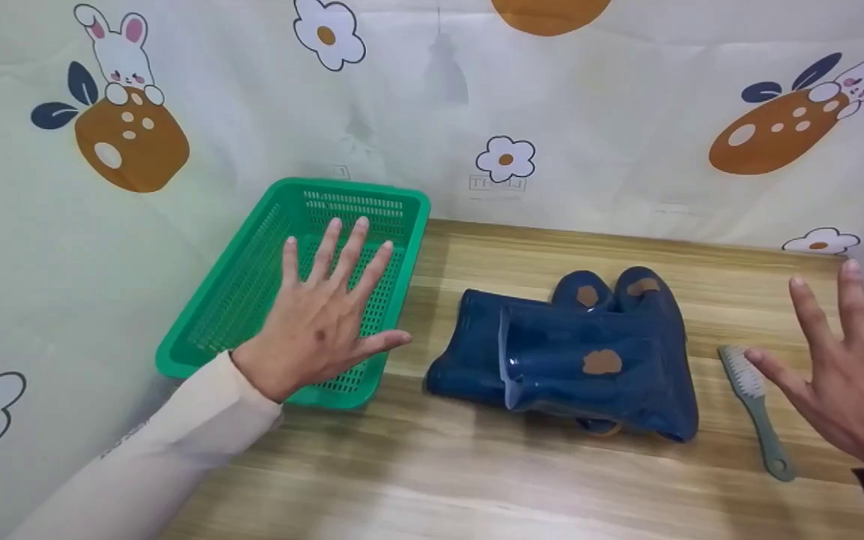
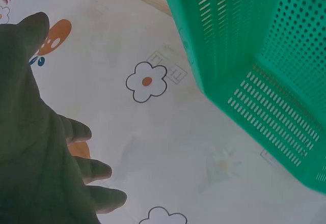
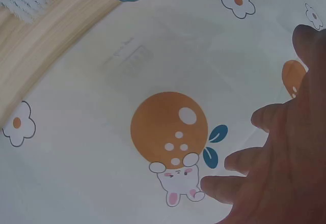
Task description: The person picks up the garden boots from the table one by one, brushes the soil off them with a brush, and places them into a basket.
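Note:
My left hand (image 1: pixel 319 322) hovers over the green plastic basket (image 1: pixel 357 186), its fingers spread and holding nothing. In the left wrist view that hand (image 2: pixel 35 152) is apart from the slotted basket wall. A pair of dark blue rubber boots (image 1: pixel 574 337) with brown patches lies on the table, one across the other. To their right is a grey-green scrub brush (image 1: pixel 762 427) with white bristles facing up. My right hand (image 1: pixel 856 375) is raised beside the brush, fingers extended and nothing in them. In the right wrist view, bristles (image 3: pixel 23 0) show in the corner, away from the hand (image 3: pixel 280 158).
A wood-grain table (image 1: pixel 402 480) carries these things. Behind and to the left hangs a pale sheet (image 1: pixel 252 97) printed with rabbits, oranges and flowers. The far end of the basket stands close to this sheet.

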The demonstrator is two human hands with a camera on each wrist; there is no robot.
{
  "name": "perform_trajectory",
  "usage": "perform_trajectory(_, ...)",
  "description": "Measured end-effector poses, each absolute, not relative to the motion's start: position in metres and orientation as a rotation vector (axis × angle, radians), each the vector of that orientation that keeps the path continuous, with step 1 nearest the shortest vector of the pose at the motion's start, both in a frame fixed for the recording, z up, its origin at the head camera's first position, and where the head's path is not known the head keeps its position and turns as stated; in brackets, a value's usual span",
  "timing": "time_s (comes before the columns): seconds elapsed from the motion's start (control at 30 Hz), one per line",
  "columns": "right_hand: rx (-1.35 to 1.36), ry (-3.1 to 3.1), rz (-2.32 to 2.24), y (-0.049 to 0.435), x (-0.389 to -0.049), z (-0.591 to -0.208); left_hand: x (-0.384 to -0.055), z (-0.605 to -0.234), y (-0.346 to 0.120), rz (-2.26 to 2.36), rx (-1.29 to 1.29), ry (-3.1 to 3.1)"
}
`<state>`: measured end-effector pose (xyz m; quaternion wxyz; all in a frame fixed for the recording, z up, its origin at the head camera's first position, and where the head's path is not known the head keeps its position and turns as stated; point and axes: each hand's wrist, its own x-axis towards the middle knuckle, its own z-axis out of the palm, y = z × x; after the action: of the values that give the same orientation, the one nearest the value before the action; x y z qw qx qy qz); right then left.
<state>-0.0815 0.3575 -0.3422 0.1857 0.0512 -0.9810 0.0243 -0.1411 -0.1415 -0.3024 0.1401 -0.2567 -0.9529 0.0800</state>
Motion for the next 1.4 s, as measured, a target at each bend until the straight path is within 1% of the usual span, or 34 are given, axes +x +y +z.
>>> perform_trajectory(0.7,0.069,-2.911,0.024,0.363,-0.081,-0.362,-0.147,-0.310,-0.121,-0.069,-0.887,-3.020)
perform_trajectory(0.97,0.027,-2.968,0.016,0.366,-0.079,-0.371,-0.142,-0.309,-0.108,-0.206,-0.939,-3.061)
perform_trajectory(1.4,0.039,-2.968,-0.008,0.368,-0.081,-0.384,-0.132,-0.314,-0.089,-0.732,-1.043,-3.140)
